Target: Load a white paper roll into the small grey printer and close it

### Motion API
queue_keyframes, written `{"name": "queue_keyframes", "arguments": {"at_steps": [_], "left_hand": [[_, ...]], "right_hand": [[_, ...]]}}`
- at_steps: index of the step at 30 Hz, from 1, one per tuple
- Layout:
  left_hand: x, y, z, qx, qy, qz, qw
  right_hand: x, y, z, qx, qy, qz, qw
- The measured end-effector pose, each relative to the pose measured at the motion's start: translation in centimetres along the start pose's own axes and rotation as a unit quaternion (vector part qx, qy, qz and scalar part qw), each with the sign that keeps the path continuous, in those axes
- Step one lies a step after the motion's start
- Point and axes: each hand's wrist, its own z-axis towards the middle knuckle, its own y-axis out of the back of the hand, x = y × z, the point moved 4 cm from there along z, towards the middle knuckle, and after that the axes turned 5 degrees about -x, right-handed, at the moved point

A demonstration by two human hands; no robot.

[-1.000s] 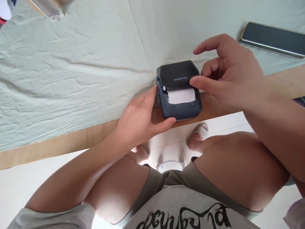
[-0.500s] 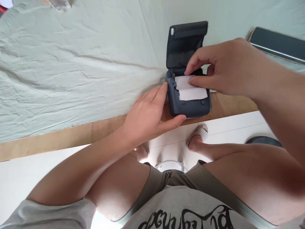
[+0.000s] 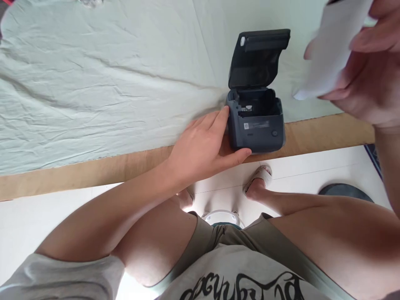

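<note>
A small dark label printer (image 3: 265,143) sits at the table's front edge, its lid (image 3: 258,62) raised and its inner bay bare of paper. My left hand (image 3: 200,143) grips the printer's near left corner, fingertips against the side and thumb along the front. Up at the right, my right hand (image 3: 375,77) is closed around a white paper roll (image 3: 336,50), held above the cloth and apart from the printer. The roll is slightly blurred, and the top of the hand runs out of view.
A pale green wrinkled cloth (image 3: 125,83) covers the table, leaving a wooden edge strip (image 3: 140,162) bare. A clear crumpled item (image 3: 90,3) lies at the far left. Below are my legs and a dark round object (image 3: 345,191) on the floor.
My right hand has lifted the paper roll out of the printer and carried it up to the right. My left hand stays on the printer, which appears slightly further right in view.
</note>
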Motion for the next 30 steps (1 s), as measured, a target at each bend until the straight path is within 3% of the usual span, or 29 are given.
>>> {"name": "queue_keyframes", "arguments": {"at_steps": [3,7,13,22,27,28,30], "left_hand": [[0.0,0.0,0.1,0.0,-0.001,0.002,1.0],[0.0,0.1,0.2,-0.003,0.011,-0.001,1.0],[-0.1,0.4,0.2,0.005,0.027,0.004,1.0],[-0.1,0.3,0.4,0.013,0.036,0.017,0.999],[-0.1,0.3,0.4,0.018,0.02,0.013,1.0],[0.0,0.3,0.4,0.019,0.02,0.013,1.0],[0.0,0.2,0.4,0.019,0.024,0.017,0.999]], "right_hand": [[-3.1,-0.3,-1.1,-0.024,-0.078,0.063,0.995],[-5.4,-0.9,-1.6,-0.061,-0.045,-0.012,0.997],[-4.6,-1.2,-1.2,-0.055,-0.003,-0.157,0.986],[-5.2,-1.8,-1.9,-0.011,0.014,-0.218,0.976],[-3.3,1.4,-2.3,-0.139,0.132,-0.233,0.953],[-3.7,1.9,-2.0,-0.153,0.119,-0.242,0.951],[-5.5,2.3,-1.1,-0.134,0.016,-0.258,0.957]]}}
